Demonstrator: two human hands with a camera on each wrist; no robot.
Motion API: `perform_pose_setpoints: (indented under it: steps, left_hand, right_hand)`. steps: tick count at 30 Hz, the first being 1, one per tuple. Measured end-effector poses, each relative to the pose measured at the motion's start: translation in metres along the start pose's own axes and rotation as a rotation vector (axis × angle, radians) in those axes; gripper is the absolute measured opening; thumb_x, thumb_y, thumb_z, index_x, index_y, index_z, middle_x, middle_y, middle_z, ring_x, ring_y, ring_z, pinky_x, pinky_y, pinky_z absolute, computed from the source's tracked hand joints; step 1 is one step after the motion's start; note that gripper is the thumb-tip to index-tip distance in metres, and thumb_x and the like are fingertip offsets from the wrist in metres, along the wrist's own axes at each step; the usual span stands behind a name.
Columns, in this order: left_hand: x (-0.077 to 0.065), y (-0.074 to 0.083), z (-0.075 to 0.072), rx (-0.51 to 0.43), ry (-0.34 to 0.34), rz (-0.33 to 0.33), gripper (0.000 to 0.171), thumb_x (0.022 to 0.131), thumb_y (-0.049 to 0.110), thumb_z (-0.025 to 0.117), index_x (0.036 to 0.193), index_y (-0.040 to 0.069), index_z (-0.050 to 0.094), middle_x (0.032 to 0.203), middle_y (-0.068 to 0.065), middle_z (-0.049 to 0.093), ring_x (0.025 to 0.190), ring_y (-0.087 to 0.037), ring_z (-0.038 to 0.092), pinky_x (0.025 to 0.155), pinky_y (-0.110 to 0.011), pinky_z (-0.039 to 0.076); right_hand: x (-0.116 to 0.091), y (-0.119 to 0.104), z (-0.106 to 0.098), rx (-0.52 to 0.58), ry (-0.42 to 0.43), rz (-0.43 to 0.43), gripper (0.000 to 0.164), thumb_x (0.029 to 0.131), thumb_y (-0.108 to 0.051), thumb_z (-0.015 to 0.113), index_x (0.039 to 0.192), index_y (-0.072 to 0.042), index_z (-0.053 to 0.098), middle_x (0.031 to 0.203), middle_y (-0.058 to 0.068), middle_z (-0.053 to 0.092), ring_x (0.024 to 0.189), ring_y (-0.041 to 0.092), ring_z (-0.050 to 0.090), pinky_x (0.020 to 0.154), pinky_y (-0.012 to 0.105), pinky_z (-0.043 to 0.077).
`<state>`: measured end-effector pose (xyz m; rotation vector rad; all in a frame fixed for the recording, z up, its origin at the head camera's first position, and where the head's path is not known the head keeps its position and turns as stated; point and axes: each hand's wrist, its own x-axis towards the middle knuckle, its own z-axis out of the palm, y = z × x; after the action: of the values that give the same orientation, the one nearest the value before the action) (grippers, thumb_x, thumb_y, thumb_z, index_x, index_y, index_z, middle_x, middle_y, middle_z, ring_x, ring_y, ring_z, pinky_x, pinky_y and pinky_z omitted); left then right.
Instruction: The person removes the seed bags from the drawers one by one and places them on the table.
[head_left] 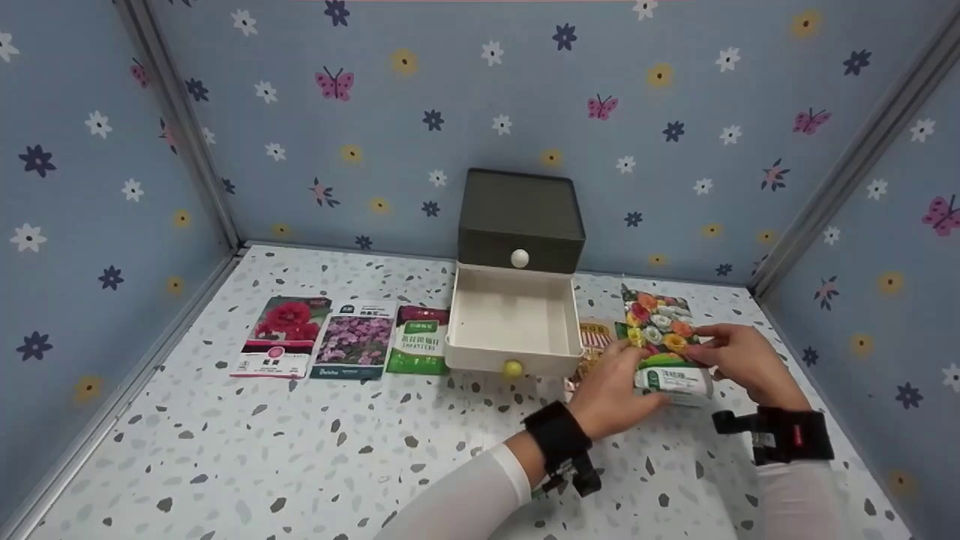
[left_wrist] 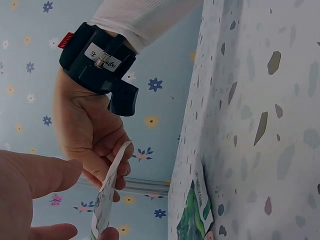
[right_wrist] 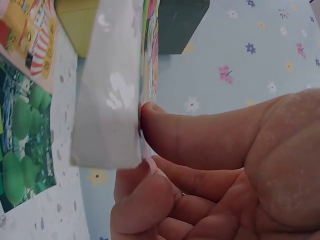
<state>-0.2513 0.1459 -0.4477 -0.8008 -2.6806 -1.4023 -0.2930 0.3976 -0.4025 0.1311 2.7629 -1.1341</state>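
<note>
Above the right side of the table, my right hand (head_left: 739,364) pinches the right edge of a seed packet (head_left: 660,322) printed with multicoloured blooms. In the right wrist view the thumb presses one face and curled fingers lie behind it. My left hand (head_left: 615,390) is at the packet's left edge, its fingertips by the print and its thumb (left_wrist: 55,175) standing apart. Beneath the raised packet, a green-printed packet (right_wrist: 30,145) lies on the table. An orange packet (head_left: 594,337) beside it is partly hidden by my left hand.
A small drawer box (head_left: 521,206) stands at the back middle, its lower drawer (head_left: 514,311) pulled out and bare inside. Left of it lie a red-flower packet (head_left: 285,330), a purple-flower packet (head_left: 356,337) and a green-and-maroon packet (head_left: 420,341). Patterned walls (head_left: 487,90) enclose the table.
</note>
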Motion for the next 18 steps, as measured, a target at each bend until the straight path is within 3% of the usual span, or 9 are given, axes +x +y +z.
perform_pose_setpoints:
  steps: [5,13,18]
  left_hand:
    - [0.007,-0.007,0.012,-0.049,-0.022,-0.051,0.066,0.097,0.037,0.088,0.153,0.013,0.064,0.167,-0.011,0.051,0.149,-0.022,0.054,0.12,-0.037,0.047]
    - [0.018,-0.025,0.024,-0.239,-0.036,-0.056,0.057,0.092,0.024,0.092,0.14,0.004,0.071,0.13,-0.003,0.07,0.115,-0.012,0.064,0.1,-0.024,0.052]
    - [0.022,-0.028,0.031,-0.239,-0.045,-0.105,0.06,0.091,0.026,0.093,0.142,0.005,0.071,0.13,-0.001,0.069,0.113,-0.01,0.062,0.099,-0.026,0.053]
  right_hand:
    - [0.008,0.013,0.0,0.022,-0.011,0.04,0.073,0.109,-0.029,0.076,0.16,0.014,0.047,0.142,0.031,0.064,0.102,0.02,0.072,0.081,0.034,0.062]
    - [0.02,0.025,0.006,-0.005,-0.016,0.112,0.07,0.108,-0.026,0.075,0.158,0.014,0.049,0.147,0.032,0.062,0.113,0.028,0.07,0.085,0.036,0.061]
    - [0.025,0.031,0.007,-0.033,-0.019,0.143,0.07,0.106,-0.026,0.076,0.158,0.013,0.05,0.148,0.032,0.061,0.109,0.029,0.068,0.086,0.039,0.061]
